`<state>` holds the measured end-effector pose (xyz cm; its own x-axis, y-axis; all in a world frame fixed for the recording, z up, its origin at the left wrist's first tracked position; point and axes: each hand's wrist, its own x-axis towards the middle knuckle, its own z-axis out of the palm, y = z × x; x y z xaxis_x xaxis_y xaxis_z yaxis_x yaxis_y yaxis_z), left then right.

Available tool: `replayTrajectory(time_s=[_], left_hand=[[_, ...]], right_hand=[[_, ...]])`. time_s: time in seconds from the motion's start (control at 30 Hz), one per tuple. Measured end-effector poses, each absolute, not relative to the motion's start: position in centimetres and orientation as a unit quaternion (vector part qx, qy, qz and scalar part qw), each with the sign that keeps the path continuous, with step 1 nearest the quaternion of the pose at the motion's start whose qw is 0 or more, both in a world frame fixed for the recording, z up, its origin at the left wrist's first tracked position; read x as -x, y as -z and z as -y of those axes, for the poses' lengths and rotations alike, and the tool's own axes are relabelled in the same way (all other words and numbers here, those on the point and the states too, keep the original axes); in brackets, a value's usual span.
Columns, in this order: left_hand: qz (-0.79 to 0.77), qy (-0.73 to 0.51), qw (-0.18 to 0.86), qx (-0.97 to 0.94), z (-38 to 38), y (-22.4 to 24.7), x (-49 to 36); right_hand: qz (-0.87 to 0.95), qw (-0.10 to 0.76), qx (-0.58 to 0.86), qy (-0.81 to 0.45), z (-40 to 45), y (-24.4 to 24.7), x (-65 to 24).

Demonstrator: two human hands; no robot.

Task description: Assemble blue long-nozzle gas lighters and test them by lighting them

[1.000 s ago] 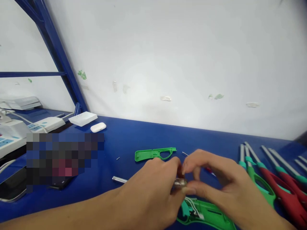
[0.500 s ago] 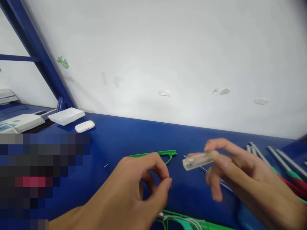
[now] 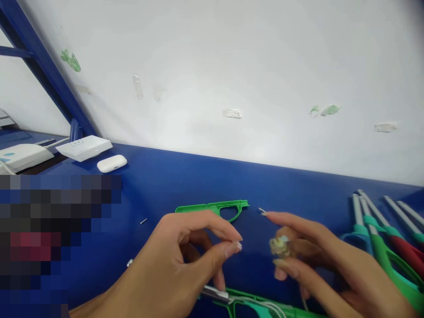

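Note:
My left hand (image 3: 195,251) is closed in a pinch above the blue table. A tiny white bit shows at its fingertips, too small to name. My right hand (image 3: 331,260) holds a short translucent yellowish tube (image 3: 280,245), blurred and turned nearly end-on. Beyond the right index finger shows a thin metal tip (image 3: 261,210); whether that hand holds it is hidden. Behind the left hand lies a green plastic shell half (image 3: 212,206) with a finger loop. Below the hands is another green shell (image 3: 291,312) with pale wires and a metal rod (image 3: 215,293), partly covered by the left hand.
At right lie several scissors-like tools (image 3: 380,238) with grey blades and coloured handles. A small screw (image 3: 143,221) lies left of the left hand. Further back stand a white box (image 3: 84,148), a white earbud case (image 3: 111,163) and a white device (image 3: 24,157). A white wall (image 3: 212,66) borders the table.
The tube in my right hand has turned from sideways to nearly end-on, and that hand has opened its index finger away from it. My left hand stays pinched. The view has shifted slightly.

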<state>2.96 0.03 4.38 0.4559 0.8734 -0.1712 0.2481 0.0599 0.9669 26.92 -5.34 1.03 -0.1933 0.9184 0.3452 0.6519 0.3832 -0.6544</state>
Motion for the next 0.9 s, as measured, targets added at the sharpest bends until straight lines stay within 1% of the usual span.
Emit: replayTrajectory(time_s=[0.1,0.2,0.4,0.57,0.9], left_hand=[[-0.445,-0.266,0.577,-0.631,0.4,-4.3,-3.2],[-0.44,-0.272,0.558,-0.648,0.9,-4.3,-3.2],[-0.431,-0.304,0.488,-0.695,1.3,-4.2,-3.1],[-0.405,-0.302,0.474,-0.721,1.5,-3.7,-3.2],[-0.386,-0.278,0.439,-0.762,1.8,-3.3,-3.0]], right_hand=[[0.794,0.353,0.481,-0.115,5.2,-1.5,-26.8],[0.817,0.343,0.448,-0.121,5.1,-2.1,-26.5],[0.826,0.335,0.439,-0.111,5.2,-3.0,-25.8],[0.838,0.32,0.437,-0.068,5.5,-2.9,-25.8],[0.847,0.324,0.421,-0.022,5.5,-2.9,-25.4]])
